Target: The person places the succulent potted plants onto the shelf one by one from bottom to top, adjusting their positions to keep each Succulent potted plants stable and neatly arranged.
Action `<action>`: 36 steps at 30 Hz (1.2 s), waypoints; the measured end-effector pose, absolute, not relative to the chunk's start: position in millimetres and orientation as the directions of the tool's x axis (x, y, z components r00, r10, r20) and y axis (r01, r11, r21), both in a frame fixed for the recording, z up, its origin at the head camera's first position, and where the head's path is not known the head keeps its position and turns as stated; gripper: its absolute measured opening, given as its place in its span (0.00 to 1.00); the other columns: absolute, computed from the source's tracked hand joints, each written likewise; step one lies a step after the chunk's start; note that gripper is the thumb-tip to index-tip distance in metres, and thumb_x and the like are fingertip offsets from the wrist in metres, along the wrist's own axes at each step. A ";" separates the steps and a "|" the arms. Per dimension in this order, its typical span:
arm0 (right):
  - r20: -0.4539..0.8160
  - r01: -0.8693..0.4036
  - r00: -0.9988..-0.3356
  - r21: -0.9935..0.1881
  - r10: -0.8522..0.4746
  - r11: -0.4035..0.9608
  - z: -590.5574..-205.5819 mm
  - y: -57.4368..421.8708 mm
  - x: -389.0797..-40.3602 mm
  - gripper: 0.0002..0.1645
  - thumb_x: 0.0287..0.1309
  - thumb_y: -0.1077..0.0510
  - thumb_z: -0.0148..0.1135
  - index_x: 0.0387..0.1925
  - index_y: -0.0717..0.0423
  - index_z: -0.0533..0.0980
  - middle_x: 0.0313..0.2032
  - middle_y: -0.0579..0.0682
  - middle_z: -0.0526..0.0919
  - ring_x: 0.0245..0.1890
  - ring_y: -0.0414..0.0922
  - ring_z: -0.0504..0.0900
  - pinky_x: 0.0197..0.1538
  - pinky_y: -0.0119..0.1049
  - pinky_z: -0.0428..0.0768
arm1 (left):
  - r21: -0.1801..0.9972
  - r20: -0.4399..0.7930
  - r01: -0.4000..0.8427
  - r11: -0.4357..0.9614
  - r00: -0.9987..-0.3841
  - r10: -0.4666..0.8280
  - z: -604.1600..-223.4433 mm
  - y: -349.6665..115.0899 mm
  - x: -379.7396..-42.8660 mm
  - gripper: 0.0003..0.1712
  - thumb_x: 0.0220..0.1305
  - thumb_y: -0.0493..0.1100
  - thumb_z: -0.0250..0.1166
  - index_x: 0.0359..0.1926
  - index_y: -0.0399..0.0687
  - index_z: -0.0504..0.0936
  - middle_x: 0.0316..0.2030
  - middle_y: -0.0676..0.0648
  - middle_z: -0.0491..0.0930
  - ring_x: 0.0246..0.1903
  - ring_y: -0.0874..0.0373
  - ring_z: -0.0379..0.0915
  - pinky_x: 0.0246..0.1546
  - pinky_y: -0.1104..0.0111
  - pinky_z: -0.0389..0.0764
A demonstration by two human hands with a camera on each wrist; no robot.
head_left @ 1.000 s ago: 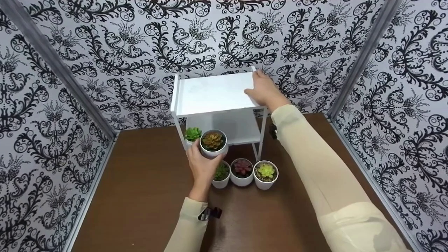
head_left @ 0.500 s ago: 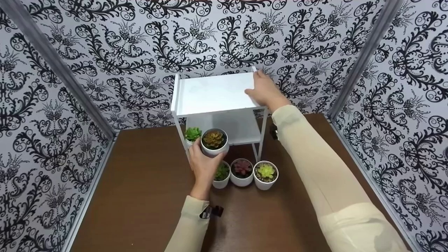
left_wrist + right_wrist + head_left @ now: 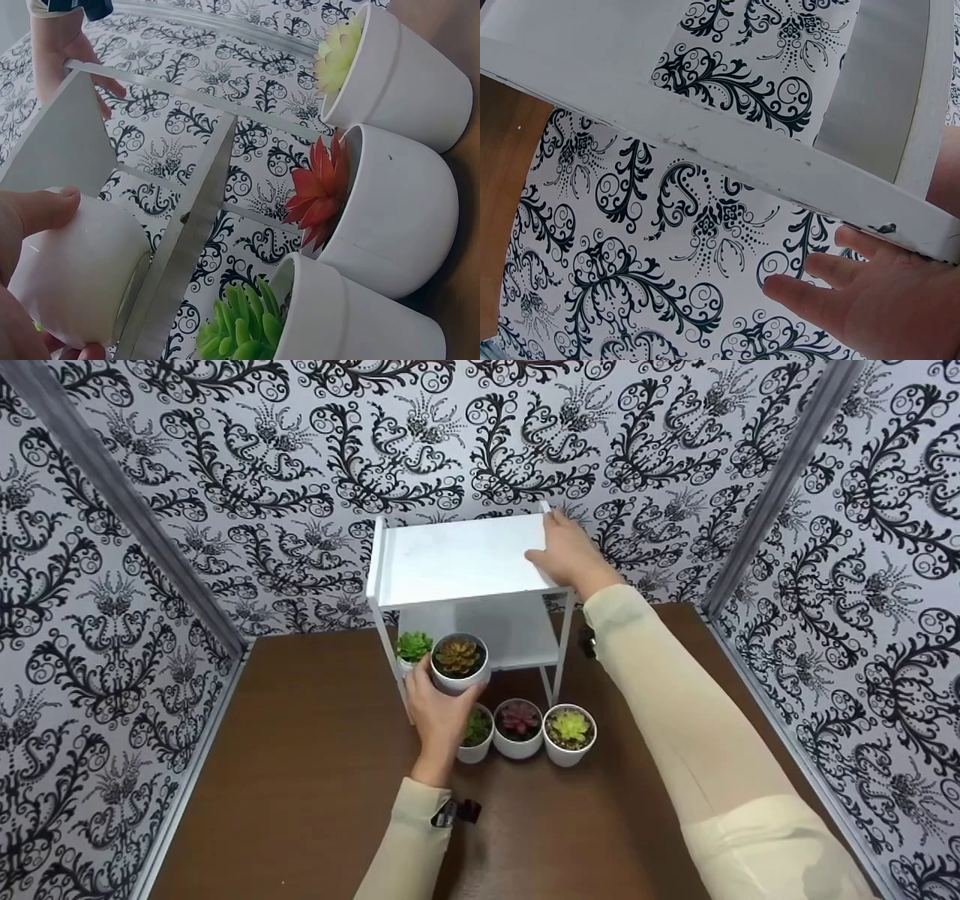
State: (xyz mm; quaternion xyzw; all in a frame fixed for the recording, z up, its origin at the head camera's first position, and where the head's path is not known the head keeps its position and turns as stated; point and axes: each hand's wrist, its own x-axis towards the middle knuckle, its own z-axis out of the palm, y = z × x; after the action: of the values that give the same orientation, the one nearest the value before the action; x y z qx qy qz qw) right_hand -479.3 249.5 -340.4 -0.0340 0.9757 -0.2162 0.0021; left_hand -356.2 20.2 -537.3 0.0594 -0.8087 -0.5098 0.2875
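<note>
My left hand (image 3: 439, 709) grips a white pot with a brownish-orange succulent (image 3: 459, 656), thumb on one side and fingers on the other. In the left wrist view the held white pot (image 3: 82, 274) has its base close to the front edge of the rack's middle shelf (image 3: 180, 232); whether they touch I cannot tell. My right hand (image 3: 570, 551) holds the upper right side of the white two-tier rack (image 3: 461, 559), thumb over the top shelf. Seen from the right wrist, the fingers (image 3: 810, 296) extend along the outside of the frame.
A bright green succulent (image 3: 414, 646) stands at the left of the lower shelf. In front of the rack sit a green succulent pot (image 3: 474, 735), a red one (image 3: 519, 729) and a yellow-green one (image 3: 570, 735) on the brown table (image 3: 315, 780). Patterned walls (image 3: 262, 457) surround it.
My left hand has shifted very slightly up and to the right with the held pot. The right hand and the rack stay where they were.
</note>
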 end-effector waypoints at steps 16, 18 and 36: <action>0.004 -0.062 -0.998 -0.436 -0.067 0.898 -339.0 251.3 -475.3 0.54 0.78 0.40 0.53 0.85 0.61 0.37 0.86 0.58 0.33 0.86 0.61 0.39 0.86 0.54 0.40 | 0.840 0.437 0.205 0.502 -0.803 -0.405 -539.8 20.1 -359.6 0.57 0.32 0.54 0.92 0.66 0.43 0.81 0.57 0.38 0.83 0.58 0.41 0.77 0.63 0.47 0.76; 0.003 -0.060 -0.998 -0.438 -0.065 0.897 -338.7 251.4 -475.5 0.54 0.78 0.41 0.53 0.85 0.61 0.38 0.86 0.58 0.34 0.86 0.61 0.39 0.86 0.55 0.40 | 0.832 0.456 0.216 0.511 -0.791 -0.408 -541.1 19.9 -360.5 0.56 0.31 0.54 0.92 0.65 0.42 0.82 0.56 0.38 0.83 0.57 0.40 0.77 0.62 0.47 0.76; -0.002 -0.054 -0.998 -0.448 -0.061 0.893 -338.2 249.6 -473.9 0.54 0.78 0.40 0.53 0.85 0.60 0.37 0.86 0.56 0.31 0.86 0.63 0.40 0.86 0.55 0.42 | 0.826 0.473 0.217 0.519 -0.768 -0.432 -543.1 23.0 -362.3 0.56 0.30 0.52 0.93 0.64 0.40 0.83 0.57 0.37 0.85 0.59 0.38 0.78 0.65 0.47 0.75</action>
State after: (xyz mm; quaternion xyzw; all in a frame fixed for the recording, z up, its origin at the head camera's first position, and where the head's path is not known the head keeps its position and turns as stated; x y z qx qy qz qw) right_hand -473.9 249.6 -338.2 -0.0296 0.9727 -0.2299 0.0082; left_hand -362.3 23.0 -543.1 0.0665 -0.8050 -0.4857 0.3341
